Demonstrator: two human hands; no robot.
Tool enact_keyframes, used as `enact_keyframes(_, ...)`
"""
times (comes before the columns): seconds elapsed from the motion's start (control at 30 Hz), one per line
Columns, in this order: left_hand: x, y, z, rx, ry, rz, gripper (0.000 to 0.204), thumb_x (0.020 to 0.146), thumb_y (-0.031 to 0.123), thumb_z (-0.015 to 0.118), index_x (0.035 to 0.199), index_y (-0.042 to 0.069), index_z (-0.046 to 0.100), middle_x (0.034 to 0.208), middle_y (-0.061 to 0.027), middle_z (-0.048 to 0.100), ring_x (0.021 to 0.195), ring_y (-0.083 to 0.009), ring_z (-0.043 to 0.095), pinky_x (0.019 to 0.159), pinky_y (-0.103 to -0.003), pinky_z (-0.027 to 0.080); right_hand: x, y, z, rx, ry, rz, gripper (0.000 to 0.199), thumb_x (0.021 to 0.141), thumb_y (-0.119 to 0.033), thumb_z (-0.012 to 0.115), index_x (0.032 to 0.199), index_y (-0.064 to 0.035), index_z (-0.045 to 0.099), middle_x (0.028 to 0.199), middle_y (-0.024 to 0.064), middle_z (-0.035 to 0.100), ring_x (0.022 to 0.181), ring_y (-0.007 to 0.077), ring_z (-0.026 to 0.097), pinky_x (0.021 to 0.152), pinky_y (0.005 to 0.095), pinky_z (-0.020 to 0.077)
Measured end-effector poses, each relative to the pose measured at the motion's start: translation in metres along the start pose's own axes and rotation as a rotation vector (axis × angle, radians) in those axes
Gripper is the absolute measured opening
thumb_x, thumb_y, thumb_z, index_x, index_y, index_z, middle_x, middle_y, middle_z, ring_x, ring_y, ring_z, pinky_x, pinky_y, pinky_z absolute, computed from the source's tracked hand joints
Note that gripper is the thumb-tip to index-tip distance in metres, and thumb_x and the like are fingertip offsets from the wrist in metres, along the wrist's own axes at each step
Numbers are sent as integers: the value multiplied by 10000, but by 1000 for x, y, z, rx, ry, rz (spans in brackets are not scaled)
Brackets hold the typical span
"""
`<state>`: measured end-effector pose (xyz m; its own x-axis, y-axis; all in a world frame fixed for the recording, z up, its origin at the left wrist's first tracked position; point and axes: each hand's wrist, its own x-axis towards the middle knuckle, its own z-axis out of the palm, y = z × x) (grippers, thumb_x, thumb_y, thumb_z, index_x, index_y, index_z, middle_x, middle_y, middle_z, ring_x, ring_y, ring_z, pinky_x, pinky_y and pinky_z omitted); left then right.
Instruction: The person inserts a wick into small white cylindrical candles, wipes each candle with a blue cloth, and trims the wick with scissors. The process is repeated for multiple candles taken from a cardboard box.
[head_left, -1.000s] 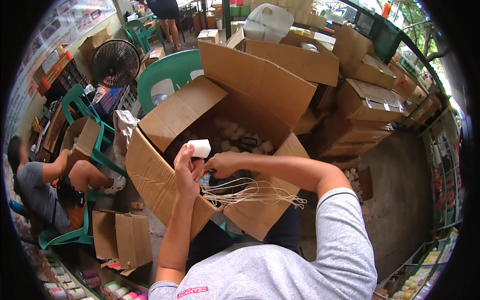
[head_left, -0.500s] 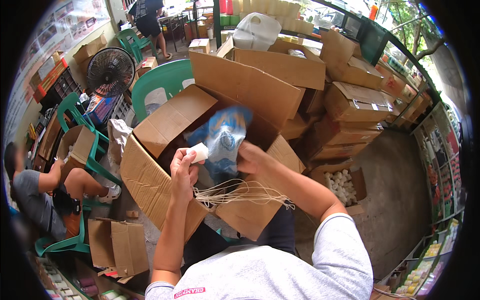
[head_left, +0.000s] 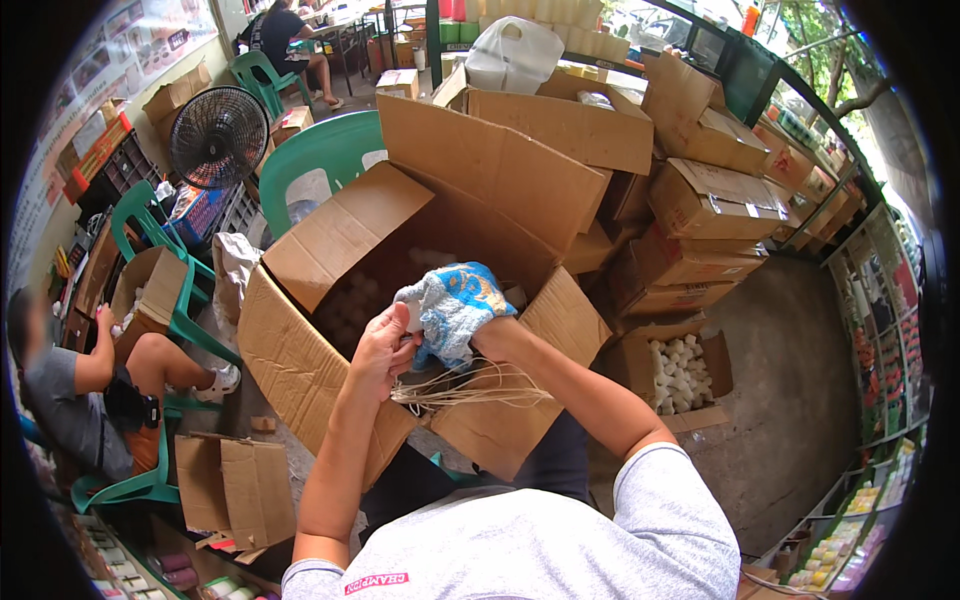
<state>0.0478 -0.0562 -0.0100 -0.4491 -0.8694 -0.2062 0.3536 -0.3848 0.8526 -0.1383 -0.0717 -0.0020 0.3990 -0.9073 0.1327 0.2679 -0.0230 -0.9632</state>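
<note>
Over a large open cardboard box (head_left: 300, 345), my left hand (head_left: 384, 348) is closed around a small white block (head_left: 410, 316), mostly covered now by a cloth. My right hand (head_left: 496, 338) grips that blue and white terry cloth (head_left: 462, 300) and presses it against the block; the right fingers are partly hidden in its folds. A bundle of thin off-white strings (head_left: 465, 392) trails from beside my left hand toward the right, below the cloth. Inside the box lie several pale blocks (head_left: 350, 298), dim in the shade.
To the right, a smaller carton (head_left: 722, 365) holds many white blocks (head_left: 682, 372). Stacked cartons (head_left: 700, 255) stand behind it. Green chairs (head_left: 320, 165), a black fan (head_left: 220, 138) and a seated person (head_left: 75, 385) are on the left. An open carton (head_left: 258, 495) stands at lower left.
My right hand has brought the cloth down and left onto the white block, which was bare before. The far person at the back has gone from bending over to sitting.
</note>
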Motion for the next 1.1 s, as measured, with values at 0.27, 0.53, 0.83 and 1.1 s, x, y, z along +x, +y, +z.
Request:
enact_keyframes(0.27,-2,-9,8,292,63,231,400,982,464,527,1131,93,554,762,14,566,490,23,345,431,-152,223,-4,-1,20,434,133,82,104,864,-123,709,845,-76,618,796,38,631,645,134,618,514,287,505)
enact_keyframes(0.53,-4,-6,0,-3,-82,109,405,998,447,489,1168,80,486,812,-40,600,427,-8,336,355,-167,245,-11,-2,19,639,192,214,131,934,-152,596,1027,-61,607,892,105,647,643,194,632,471,360,529)
enact_keyframes(0.83,-6,-5,-2,-284,29,-41,308,1044,377,402,1035,96,527,748,7,565,412,-18,328,344,-176,255,-15,-1,18,192,27,-64,328,845,-60,690,1167,-33,633,965,61,636,837,160,625,684,295,554)
enact_keyframes(1.1,-3,-6,9,-21,129,-10,337,1019,459,428,1087,141,519,746,28,521,433,-9,325,353,-171,220,-16,-1,27,210,139,-43,138,843,-94,722,951,-16,685,850,14,608,755,103,594,615,263,511)
